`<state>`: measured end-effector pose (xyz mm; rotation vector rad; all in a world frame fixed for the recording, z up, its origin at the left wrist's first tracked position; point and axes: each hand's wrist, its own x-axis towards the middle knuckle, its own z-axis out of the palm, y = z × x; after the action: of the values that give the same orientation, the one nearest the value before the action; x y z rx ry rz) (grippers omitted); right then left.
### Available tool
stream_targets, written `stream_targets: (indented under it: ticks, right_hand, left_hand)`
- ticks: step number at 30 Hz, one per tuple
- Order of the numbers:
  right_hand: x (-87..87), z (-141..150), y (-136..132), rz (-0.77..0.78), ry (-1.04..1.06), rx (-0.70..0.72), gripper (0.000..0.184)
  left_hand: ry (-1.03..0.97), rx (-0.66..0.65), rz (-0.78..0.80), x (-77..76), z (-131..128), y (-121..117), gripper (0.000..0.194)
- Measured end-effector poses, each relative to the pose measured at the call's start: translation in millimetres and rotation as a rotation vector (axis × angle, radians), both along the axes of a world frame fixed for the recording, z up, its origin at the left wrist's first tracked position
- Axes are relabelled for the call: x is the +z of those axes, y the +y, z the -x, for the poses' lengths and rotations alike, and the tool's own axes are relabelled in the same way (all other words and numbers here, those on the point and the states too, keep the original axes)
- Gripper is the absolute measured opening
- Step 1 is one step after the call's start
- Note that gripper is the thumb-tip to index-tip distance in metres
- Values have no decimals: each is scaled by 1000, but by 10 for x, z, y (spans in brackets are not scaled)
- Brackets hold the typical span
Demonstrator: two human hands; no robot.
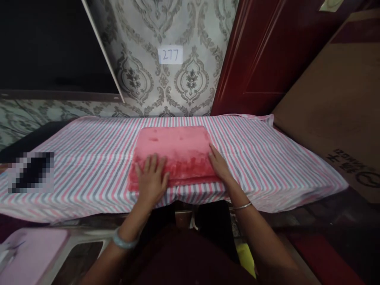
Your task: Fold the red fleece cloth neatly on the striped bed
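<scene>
A folded red fleece cloth [175, 148] lies as a flat rectangle on the striped table cover [89, 158], near its front edge. My left hand [152, 180] rests flat on the cloth's near left corner, fingers stretched out and together. My right hand [219, 163] lies along the cloth's right edge, fingers straight and pressed against the side of the fold. Neither hand grips anything. A pale bangle sits on my left wrist and a thin metal one on my right.
A blurred-out dark object [31, 172] lies on the cover at the left. A pink stool [29, 253] stands low at the left. A dark red door [261, 51] and a large cardboard sheet [335, 103] stand at the right. A paper label reading 277 [170, 55] hangs on the patterned wall.
</scene>
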<state>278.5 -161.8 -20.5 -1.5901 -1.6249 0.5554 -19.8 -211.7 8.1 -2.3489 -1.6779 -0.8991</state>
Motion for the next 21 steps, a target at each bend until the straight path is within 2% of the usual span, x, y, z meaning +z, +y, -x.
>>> stream_targets:
  ticks: [3,6,9,13,16,18,21]
  right_hand:
    - [-52,-22,-35,0,106,-73,88]
    - [-73,-47,-77,6,177,-94,89]
    - [-43,-94,-156,35,228,-94,87]
    - [39,-172,-254,120,318,-114,78]
    - [90,-162,-262,154,459,-125,75]
    - [118,-117,-250,149,577,-53,69]
    - [163,-41,-240,188,758,73,58]
  left_hand:
    - [-83,58,95,-38,471,6,55]
    - [-227,9,155,-99,723,-22,58]
    - [-415,-25,217,-99,808,0,59]
    - [-710,126,268,-6,857,136,65]
    - [-960,192,427,81,885,253,77]
    - [-1051,164,515,139,883,314,80]
    - [-1082,48,584,224,849,374,73]
